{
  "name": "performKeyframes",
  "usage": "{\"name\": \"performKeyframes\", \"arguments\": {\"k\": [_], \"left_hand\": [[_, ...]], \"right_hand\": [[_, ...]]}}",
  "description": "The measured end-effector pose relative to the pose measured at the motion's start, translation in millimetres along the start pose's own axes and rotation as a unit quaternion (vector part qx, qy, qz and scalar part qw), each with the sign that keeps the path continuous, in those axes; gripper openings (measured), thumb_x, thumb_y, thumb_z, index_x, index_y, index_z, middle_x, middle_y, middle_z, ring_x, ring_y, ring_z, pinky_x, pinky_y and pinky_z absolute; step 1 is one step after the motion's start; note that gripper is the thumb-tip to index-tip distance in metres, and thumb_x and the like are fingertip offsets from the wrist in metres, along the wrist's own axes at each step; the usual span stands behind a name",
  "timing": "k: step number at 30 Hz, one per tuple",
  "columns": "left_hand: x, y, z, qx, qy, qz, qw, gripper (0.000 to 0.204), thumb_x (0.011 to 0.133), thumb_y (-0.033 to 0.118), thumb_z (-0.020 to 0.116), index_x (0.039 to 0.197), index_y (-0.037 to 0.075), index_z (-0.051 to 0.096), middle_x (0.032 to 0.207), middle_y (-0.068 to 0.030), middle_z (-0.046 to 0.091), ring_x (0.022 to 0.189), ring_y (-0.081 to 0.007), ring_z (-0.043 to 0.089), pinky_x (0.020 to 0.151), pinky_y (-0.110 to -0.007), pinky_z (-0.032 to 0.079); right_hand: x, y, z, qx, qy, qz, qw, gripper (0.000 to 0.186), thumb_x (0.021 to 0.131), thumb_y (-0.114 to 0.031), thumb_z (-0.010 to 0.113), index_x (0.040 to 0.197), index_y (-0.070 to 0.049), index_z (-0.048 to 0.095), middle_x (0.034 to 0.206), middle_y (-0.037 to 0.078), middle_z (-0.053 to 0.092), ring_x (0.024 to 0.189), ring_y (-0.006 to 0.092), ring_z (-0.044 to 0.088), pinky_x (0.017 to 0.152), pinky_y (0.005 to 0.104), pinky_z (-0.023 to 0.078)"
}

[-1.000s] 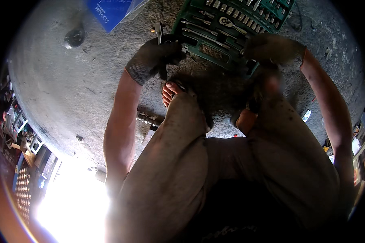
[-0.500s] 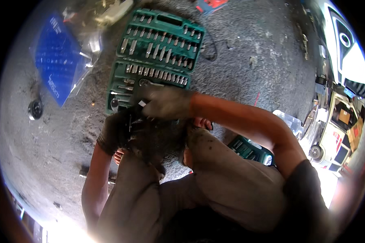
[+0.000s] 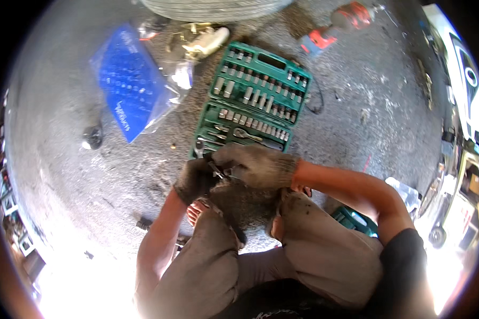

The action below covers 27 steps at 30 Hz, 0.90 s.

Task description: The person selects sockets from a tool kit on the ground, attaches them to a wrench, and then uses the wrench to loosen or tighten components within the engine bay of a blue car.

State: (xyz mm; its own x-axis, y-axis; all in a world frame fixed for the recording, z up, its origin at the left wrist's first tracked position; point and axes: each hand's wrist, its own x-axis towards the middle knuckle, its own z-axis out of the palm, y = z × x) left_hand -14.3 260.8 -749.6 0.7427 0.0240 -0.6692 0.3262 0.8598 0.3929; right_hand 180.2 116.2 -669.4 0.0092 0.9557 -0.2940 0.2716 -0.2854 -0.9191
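My gloved left hand (image 3: 193, 179) is closed around a small, shiny metal tool piece (image 3: 216, 170), whose exact kind I cannot make out. Fingers bent, my gloved right hand (image 3: 261, 164) meets it from the right and is closed at the same piece; its fingertips are partly hidden. Just beyond both hands lies an open green socket set case (image 3: 272, 60), with rows of silver sockets and bits in its two halves. A ratchet (image 3: 255, 139) rests in the near half, and my hands cover that half's near edge.
A blue printed sheet in clear plastic (image 3: 130, 85) lies left of the case, near a round black part (image 3: 92, 137). Farther off are a red cordless power tool (image 3: 320, 41) and a pale bottle (image 3: 210, 41). Another green case (image 3: 354, 220) sits beside my right leg.
My right hand, blurred over the case's near half before, has come back against my left hand and is steadier. The whole view has shifted, bringing more floor beyond the case into sight.
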Motion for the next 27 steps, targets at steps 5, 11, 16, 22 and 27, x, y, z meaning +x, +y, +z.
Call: {"name": "performKeyframes", "arguments": {"k": [5, 11, 16, 22, 27], "left_hand": [[11.9, -10.7, -27.6, -0.033, -0.103, -0.019, 0.994, 0.017, 0.088, 0.016, 0.060, 0.088, -0.001, 0.063, 0.085, -0.0120, 0.061, 0.072, -0.0232, 0.057, 0.063, -0.037, 0.047], [10.5, -12.4, -30.0, 0.006, -0.075, -0.094, 0.993, 0.022, 0.081, 0.017, 0.063, 0.093, -0.001, 0.064, 0.077, -0.0137, 0.061, 0.065, -0.0208, 0.056, 0.057, -0.034, 0.047], [11.2, -6.6, -6.9, 0.080, -0.065, -0.149, 0.983, 0.030, 0.082, 0.017, 0.062, 0.103, -0.004, 0.067, 0.075, -0.0117, 0.061, 0.061, -0.0189, 0.056, 0.053, -0.031, 0.046], [7.0, -3.9, 0.8, 0.078, -0.048, -0.138, 0.986, 0.031, 0.084, 0.009, 0.062, 0.111, -0.006, 0.068, 0.086, -0.0108, 0.068, 0.068, -0.0199, 0.062, 0.062, -0.031, 0.053], [6.4, 0.5, -16.3, 0.093, -0.135, -0.165, 0.973, 0.042, 0.086, 0.014, 0.061, 0.123, -0.006, 0.068, 0.095, -0.0149, 0.072, 0.075, -0.0208, 0.068, 0.066, -0.031, 0.056]], "right_hand": [[-6.9, 5.3, -35.7, -0.040, 0.112, 0.049, 0.992, 0.031, 0.095, -0.017, 0.058, 0.121, 0.000, 0.062, 0.110, 0.021, 0.071, 0.108, 0.0405, 0.068, 0.094, 0.0488, 0.053], [-17.4, 54.4, -75.8, -0.194, 0.180, 0.038, 0.964, 0.033, 0.100, -0.017, 0.061, 0.127, 0.001, 0.058, 0.104, 0.020, 0.071, 0.101, 0.0299, 0.072, 0.087, 0.0407, 0.058], [-16.7, 50.5, -135.1, 0.188, 0.350, 0.137, 0.907, 0.040, 0.098, -0.017, 0.066, 0.132, -0.001, 0.052, 0.101, 0.012, 0.067, 0.081, 0.0225, 0.071, 0.068, 0.0352, 0.061], [-32.8, 76.8, -213.2, 0.237, 0.673, 0.092, 0.695, 0.063, 0.094, -0.023, 0.073, 0.141, 0.000, 0.039, 0.104, 0.014, 0.064, 0.082, 0.0204, 0.068, 0.063, 0.0353, 0.060], [-43.9, 70.1, -311.0, 0.058, 0.717, -0.058, 0.692, 0.076, 0.092, -0.036, 0.079, 0.145, -0.005, 0.034, 0.122, 0.024, 0.061, 0.102, 0.0273, 0.068, 0.081, 0.0412, 0.059]]}}
